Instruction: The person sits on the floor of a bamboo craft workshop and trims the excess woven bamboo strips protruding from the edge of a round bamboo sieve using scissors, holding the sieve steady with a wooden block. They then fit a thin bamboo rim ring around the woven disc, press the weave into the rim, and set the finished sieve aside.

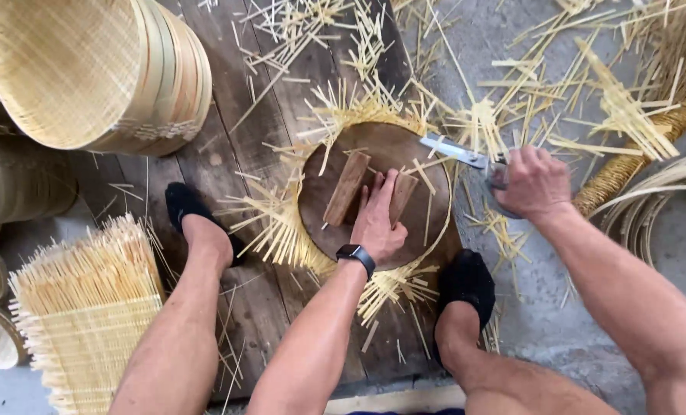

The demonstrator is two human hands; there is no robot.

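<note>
Left hand (377, 223) flat, fingers spread, pressing down on round dark wooden disc (374, 192) between two brown wood blocks (347, 188), smartwatch (356, 256) on wrist. Right hand (535, 183) fisted around handle of knife (454, 150), blade flat at disc's upper right edge over protruding bamboo strips (281, 227). Disc on plank floor (243, 138) between both feet (black shoes (466, 280)); stacked woven baskets (101, 73) upper left, woven mats (85, 315) lower left.
</note>
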